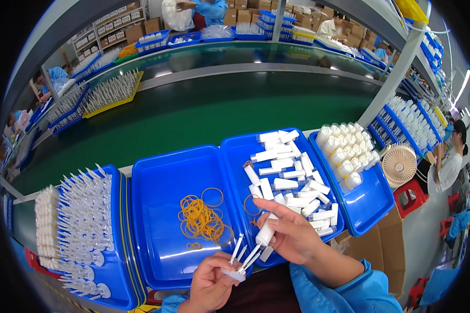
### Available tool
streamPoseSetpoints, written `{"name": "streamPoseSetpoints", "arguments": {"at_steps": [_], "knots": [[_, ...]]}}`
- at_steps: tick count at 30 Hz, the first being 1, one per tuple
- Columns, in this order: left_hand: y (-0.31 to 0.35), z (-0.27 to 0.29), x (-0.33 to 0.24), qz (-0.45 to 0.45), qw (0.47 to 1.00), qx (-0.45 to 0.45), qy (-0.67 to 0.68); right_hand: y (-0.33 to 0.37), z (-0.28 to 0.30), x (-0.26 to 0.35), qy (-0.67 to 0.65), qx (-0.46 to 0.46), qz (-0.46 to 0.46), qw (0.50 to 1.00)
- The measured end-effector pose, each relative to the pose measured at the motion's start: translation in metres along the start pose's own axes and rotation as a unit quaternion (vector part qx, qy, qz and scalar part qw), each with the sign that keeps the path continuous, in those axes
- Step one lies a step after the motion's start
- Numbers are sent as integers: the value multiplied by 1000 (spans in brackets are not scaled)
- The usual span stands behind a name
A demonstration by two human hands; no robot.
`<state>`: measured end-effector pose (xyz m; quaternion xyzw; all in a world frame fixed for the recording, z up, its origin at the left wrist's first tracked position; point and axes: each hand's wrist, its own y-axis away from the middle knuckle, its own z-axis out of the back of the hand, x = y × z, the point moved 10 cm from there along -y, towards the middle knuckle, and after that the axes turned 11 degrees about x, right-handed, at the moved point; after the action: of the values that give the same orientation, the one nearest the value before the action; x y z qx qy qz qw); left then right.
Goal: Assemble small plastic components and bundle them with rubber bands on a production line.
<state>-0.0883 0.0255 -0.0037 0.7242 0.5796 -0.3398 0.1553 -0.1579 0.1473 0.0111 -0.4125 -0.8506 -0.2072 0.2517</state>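
Low in front of me, my left hand is closed on a pronged plastic piece with a round, translucent base and several thin white stems pointing up. My right hand pinches a white block-shaped piece just above those stems, its index finger stretched out. The block's lower end meets or overlaps the stem tips; whether they are joined I cannot tell. A rubber band shows by the right index fingertip; whether it hangs on the finger is unclear. Loose rubber bands are heaped in the blue tray beyond my left hand.
Many white blocks lie in the tray beyond my right hand. Upright white bundles fill part of the right tray. At left, stacked trays bear rows of pronged pieces. Behind runs a green conveyor; a fan stands right.
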Motion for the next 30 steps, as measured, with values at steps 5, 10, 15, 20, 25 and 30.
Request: {"name": "streamPoseSetpoints", "arguments": {"at_steps": [5,10,15,20,25,30], "knots": [[-3,5,0,-24,999,-29,26,2,6,0,-6,22,15,1000],[-10,-3,4,27,999,-4,35,7,6,17,373,8,26,927],[-3,0,15,56,996,18,74,17,4,14,393,55,-21,918],[-5,-8,10,42,997,60,-4,28,0,15,459,55,-15,887],[-5,-14,5,14,997,70,-22,34,-7,8,329,98,1,939],[-5,-14,5,-12,995,79,-53,34,-20,0,468,121,27,875]]}}
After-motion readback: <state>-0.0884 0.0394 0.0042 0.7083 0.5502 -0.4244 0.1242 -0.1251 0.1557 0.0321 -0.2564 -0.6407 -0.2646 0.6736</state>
